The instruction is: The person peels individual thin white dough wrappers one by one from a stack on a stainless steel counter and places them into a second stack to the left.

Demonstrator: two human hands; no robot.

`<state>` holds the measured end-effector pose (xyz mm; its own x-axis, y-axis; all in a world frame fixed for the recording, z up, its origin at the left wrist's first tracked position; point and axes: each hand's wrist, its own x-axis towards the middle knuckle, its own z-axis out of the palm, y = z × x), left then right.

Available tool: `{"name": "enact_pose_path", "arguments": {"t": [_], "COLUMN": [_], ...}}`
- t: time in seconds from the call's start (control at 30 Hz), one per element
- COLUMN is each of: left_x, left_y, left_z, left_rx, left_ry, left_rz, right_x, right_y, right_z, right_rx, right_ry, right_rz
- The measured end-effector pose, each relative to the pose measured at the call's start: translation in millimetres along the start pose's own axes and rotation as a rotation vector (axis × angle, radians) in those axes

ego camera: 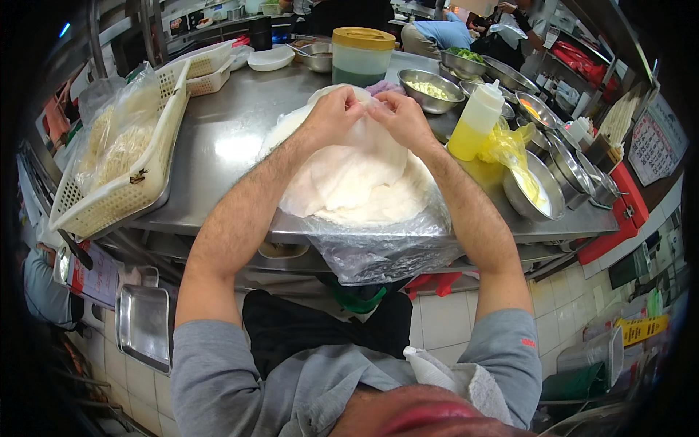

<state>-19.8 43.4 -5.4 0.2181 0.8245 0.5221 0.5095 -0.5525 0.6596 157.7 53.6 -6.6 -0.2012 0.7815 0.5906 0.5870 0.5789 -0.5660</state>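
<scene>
On the steel worktable [218,164] in front of me lies a heap of thin, soft, whitish sheets [360,185], perhaps dough wrappers. Clear plastic wrap [382,251] lies beneath the heap and hangs over the table's near edge. At the far side of the heap, my left hand [341,112] pinches the edge of one thin sheet between its fingertips. Close beside it, my right hand [401,117] pinches the same sheet. The raised part hangs down between my forearms onto the heap. My fingertips nearly touch, and the sheet's edge between them is partly hidden.
A white plastic basket [117,202] with bagged noodles stands left. Beyond my hands is a tub with a yellow lid [363,54]. To the right stand a yellow squeeze bottle [478,120] and several steel bowls [431,90]. Other people are at the back and far left.
</scene>
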Motion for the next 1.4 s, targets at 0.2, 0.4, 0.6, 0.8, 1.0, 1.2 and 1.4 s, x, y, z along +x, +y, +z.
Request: {"name": "enact_pose_path", "arguments": {"t": [0.2, 0.4, 0.6, 0.8, 1.0, 1.2, 1.4], "left_x": [-5.4, -1.9, 3.7, 0.7, -2.5, 0.6, 1.6], "left_y": [6.5, -0.1, -3.4, -1.9, -2.6, -3.0, 0.9], "left_z": [4.9, -1.0, -4.5, -4.2, 2.7, 1.6, -7.1], "left_rx": [-0.055, 0.077, 0.154, 0.018, -0.013, 0.047, 0.065], "left_ry": [-0.007, -0.045, 0.048, -0.094, -0.013, 0.054, 0.064], "left_rz": [0.091, 0.072, -0.033, 0.04, 0.031, 0.018, -0.086], "right_x": [-0.6, -2.9, 4.9, 2.2, -0.3, 0.3, 6.1], "right_y": [-13.3, -10.8, 1.2, 0.0, -7.2, -6.0, -2.1], "right_z": [-6.1, -3.1, -5.3, -2.7, -1.0, 0.9, -4.1], "right_rx": [0.021, 0.014, -0.089, 0.037, 0.012, -0.05, -0.086], "right_ry": [-0.082, -0.054, 0.007, -0.096, -0.125, -0.045, -0.036], "right_rz": [0.043, 0.022, 0.143, 0.06, -0.02, -0.027, 0.133]}}
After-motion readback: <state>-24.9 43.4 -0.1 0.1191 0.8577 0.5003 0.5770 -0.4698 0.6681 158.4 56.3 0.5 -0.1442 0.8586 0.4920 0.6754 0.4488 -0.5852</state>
